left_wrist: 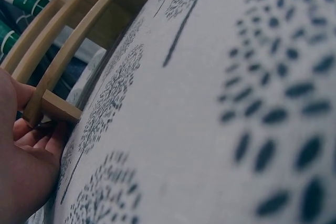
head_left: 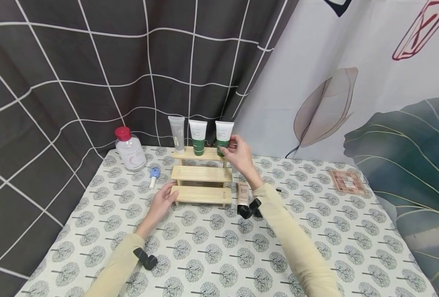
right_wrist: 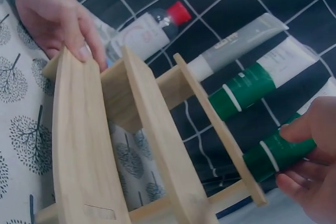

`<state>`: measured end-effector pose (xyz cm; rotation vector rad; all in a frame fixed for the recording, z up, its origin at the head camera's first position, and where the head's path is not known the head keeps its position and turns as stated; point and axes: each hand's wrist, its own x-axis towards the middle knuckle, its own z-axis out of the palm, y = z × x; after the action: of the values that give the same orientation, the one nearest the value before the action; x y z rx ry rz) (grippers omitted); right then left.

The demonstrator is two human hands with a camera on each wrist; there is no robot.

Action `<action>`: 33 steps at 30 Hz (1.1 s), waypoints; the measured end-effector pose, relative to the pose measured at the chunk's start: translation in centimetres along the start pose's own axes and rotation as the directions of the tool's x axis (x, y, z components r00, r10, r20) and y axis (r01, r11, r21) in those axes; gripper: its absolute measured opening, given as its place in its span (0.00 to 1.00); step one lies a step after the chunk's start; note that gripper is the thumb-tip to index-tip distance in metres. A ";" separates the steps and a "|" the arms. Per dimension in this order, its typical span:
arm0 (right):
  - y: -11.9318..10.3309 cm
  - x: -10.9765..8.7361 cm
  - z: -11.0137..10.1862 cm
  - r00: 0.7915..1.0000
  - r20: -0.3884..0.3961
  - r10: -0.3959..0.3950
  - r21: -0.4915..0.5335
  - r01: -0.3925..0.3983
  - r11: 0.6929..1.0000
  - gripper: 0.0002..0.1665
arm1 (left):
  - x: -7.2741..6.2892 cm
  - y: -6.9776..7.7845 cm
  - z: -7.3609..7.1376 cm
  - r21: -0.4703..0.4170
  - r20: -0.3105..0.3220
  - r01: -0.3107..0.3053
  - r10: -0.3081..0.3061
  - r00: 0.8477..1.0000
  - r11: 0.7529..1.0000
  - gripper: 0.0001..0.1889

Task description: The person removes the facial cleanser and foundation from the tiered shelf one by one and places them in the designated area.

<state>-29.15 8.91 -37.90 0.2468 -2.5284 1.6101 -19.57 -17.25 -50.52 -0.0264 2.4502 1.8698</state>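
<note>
A three-step wooden rack (head_left: 201,173) stands on the patterned cloth. My left hand (head_left: 164,198) grips the left end of its lowest step, thumb on top and fingers beneath, as the left wrist view shows. At the right end of the top step, my right hand (head_left: 240,154) pinches a green-and-white tube (right_wrist: 276,153) near its green lower part; the tube stands upright on its cap. Beside it on the same step are another green-and-white tube (head_left: 198,136) in the middle and a grey tube (head_left: 177,134) at the left.
A clear bottle with a red cap (head_left: 131,150) and a small blue-and-white item (head_left: 154,176) stand left of the rack. A beige BB tube (head_left: 243,194) lies by the right forearm. An eyeshadow palette (head_left: 349,182) is far right. Dark grid curtain (head_left: 126,62) hangs close behind.
</note>
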 end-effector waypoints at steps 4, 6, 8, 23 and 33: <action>0.5 0.0 0.3 1.000 -0.011 -0.005 0.006 0.005 1.000 0.26 | 0.0 0.1 0.0 0.005 0.002 -0.001 0.001 1.000 1.000 0.28; 0.7 0.0 0.4 1.000 -0.016 -0.012 0.006 0.012 1.000 0.25 | 0.0 0.0 0.1 0.000 0.005 0.001 -0.001 1.000 1.000 0.28; 1.0 -0.1 0.4 0.999 -0.019 -0.029 -0.001 0.029 1.000 0.24 | 0.0 0.0 0.1 0.000 0.010 -0.002 0.002 1.000 1.000 0.28; 2.2 -1.0 -2.0 0.996 -0.079 -0.046 -0.001 0.046 0.999 0.20 | 0.0 0.1 -0.1 0.001 0.001 0.000 0.000 1.000 1.000 0.27; 3.5 -0.8 -4.3 0.989 -0.116 0.090 0.009 -0.090 0.996 0.24 | 0.2 -0.1 -0.2 -0.006 0.012 0.002 -0.002 1.000 1.000 0.27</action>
<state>-29.02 14.28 -39.31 0.0387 -2.4819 1.6105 -19.81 -17.47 -50.58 -0.0175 2.4358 1.8707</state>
